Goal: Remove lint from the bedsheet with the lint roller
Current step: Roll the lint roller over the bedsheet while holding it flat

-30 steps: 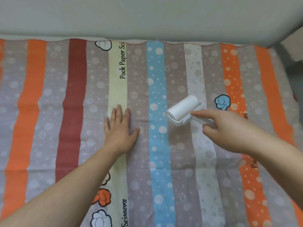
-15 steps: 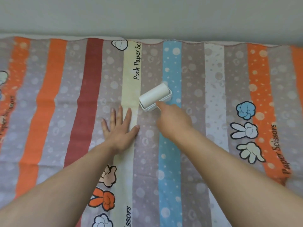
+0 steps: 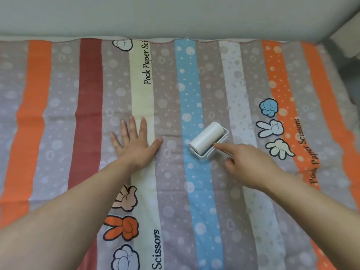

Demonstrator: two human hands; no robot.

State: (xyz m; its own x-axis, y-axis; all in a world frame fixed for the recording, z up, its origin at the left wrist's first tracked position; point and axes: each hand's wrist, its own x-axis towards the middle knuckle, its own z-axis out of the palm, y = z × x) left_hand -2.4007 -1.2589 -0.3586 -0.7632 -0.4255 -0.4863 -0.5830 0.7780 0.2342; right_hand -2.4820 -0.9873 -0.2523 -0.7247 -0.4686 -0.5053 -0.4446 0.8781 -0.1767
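A striped bedsheet [image 3: 194,84] with dots and cartoon hand prints covers the bed in the head view. A white lint roller [image 3: 207,139] lies tilted on the sheet between the blue stripe and the grey one beside it. My right hand [image 3: 247,164] grips its handle, with the index finger stretched along the frame toward the roll. Most of the handle is hidden inside that hand. My left hand [image 3: 134,143] rests flat on the sheet, fingers spread, to the left of the roller on the cream stripe.
A pale grey wall [image 3: 175,14] runs along the far edge of the sheet. At the upper right the bed ends at a dark gap [image 3: 350,75] beside the wall corner.
The roller went from the right to the upper left by the cream stripe, then came back down and right onto the blue stripe. My left hand stayed pressed in place.
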